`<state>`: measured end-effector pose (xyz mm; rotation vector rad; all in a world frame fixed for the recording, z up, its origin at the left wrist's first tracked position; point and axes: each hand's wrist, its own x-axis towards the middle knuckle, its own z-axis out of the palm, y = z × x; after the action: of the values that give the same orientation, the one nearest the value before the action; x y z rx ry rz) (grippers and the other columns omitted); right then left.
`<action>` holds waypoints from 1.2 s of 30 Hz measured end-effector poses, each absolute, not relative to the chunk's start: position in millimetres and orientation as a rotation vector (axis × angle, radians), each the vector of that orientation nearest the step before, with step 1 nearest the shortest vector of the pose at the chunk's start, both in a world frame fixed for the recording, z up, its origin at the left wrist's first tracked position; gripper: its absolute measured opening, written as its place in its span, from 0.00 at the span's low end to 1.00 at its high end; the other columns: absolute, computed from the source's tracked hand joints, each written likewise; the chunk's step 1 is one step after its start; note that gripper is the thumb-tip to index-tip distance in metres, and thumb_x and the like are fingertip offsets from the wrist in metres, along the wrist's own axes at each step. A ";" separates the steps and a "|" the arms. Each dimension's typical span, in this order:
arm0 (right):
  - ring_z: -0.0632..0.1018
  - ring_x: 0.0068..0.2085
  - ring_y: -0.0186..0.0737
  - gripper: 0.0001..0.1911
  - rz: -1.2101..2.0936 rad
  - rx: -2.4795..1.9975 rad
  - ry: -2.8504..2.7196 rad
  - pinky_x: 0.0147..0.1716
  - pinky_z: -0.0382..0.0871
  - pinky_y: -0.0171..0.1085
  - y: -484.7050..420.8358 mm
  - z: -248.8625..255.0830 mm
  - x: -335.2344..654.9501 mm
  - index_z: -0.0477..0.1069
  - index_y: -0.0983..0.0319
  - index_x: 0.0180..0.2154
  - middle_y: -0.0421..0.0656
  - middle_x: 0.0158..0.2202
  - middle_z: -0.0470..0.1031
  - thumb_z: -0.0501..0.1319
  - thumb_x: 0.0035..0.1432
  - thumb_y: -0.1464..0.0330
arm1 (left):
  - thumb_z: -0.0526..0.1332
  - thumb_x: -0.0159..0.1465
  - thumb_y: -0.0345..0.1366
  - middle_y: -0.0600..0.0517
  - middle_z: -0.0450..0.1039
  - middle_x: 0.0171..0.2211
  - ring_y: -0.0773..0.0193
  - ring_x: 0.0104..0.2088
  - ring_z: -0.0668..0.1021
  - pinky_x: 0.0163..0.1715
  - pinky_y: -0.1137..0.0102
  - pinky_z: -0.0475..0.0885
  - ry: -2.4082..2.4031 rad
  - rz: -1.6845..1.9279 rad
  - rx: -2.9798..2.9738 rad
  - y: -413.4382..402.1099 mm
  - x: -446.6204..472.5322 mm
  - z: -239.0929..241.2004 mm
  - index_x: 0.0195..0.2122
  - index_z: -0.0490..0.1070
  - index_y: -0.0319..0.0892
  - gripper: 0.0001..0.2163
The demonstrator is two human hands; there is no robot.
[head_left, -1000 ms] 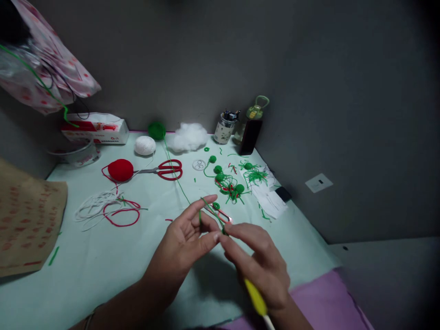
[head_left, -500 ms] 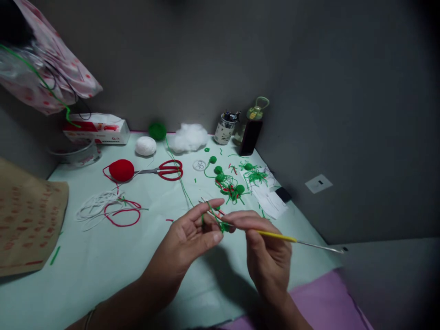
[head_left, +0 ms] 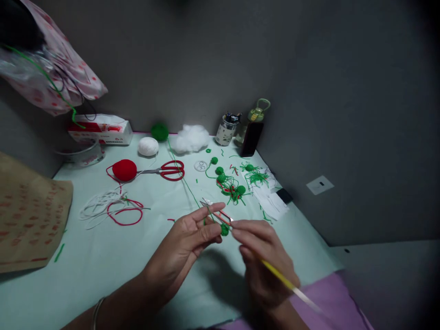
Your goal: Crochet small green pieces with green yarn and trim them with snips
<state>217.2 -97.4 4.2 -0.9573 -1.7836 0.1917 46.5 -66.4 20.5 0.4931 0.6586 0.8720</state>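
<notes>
My left hand [head_left: 192,233] pinches a small green crochet piece [head_left: 224,229] between thumb and fingers. Green yarn [head_left: 187,185] runs over its raised index finger from the green yarn ball [head_left: 160,132] at the back. In my right hand [head_left: 268,256] is a crochet hook [head_left: 280,274] with a yellow grip, its near end blurred and pointing down right. The hook's working tip is at the green piece, too small to make out. Just behind my fingers lie thread snips [head_left: 226,217] with an orange-red handle, partly covered by my left hand.
Red-handled scissors [head_left: 172,170], a red yarn ball [head_left: 124,170], a white ball [head_left: 148,146] and stuffing [head_left: 190,139] lie farther back. Several green balls [head_left: 220,171] and yarn scraps sit right of centre. A pen cup [head_left: 225,132], phone [head_left: 252,139] and paper bag [head_left: 34,220] border the space.
My right hand has shifted slightly down and right, and the hook has swung so its near end points lower. My left thumb has moved up, and more of the green piece shows.
</notes>
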 end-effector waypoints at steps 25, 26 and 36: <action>0.78 0.38 0.40 0.14 0.520 -0.992 -1.555 0.37 0.76 0.41 -91.2 1.8 209.7 0.79 0.53 0.47 0.42 0.39 0.78 0.60 0.66 0.74 | 0.73 0.58 0.33 0.57 0.72 0.30 0.66 0.36 0.73 0.44 0.71 0.66 0.746 1.024 0.675 -68.7 48.8 15.1 0.56 0.75 0.49 0.24; 0.79 0.41 0.42 0.17 0.366 -1.016 -1.672 0.40 0.76 0.42 -93.7 -1.3 208.8 0.78 0.52 0.49 0.43 0.42 0.79 0.62 0.64 0.75 | 0.73 0.58 0.33 0.56 0.73 0.30 0.65 0.37 0.74 0.45 0.70 0.66 0.729 1.027 0.661 -70.0 49.9 13.7 0.58 0.74 0.49 0.25; 0.74 0.28 0.34 0.11 0.862 -0.865 -1.154 0.25 0.70 0.34 -85.4 7.4 214.0 0.78 0.58 0.40 0.41 0.29 0.73 0.56 0.70 0.67 | 0.71 0.59 0.30 0.56 0.71 0.30 0.70 0.34 0.71 0.42 0.74 0.66 0.623 0.960 0.521 -64.0 48.1 13.7 0.53 0.78 0.43 0.19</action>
<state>214.0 -85.4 7.4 -0.8653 -1.1539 0.8619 48.1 -64.0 13.7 0.5206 0.6229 0.9601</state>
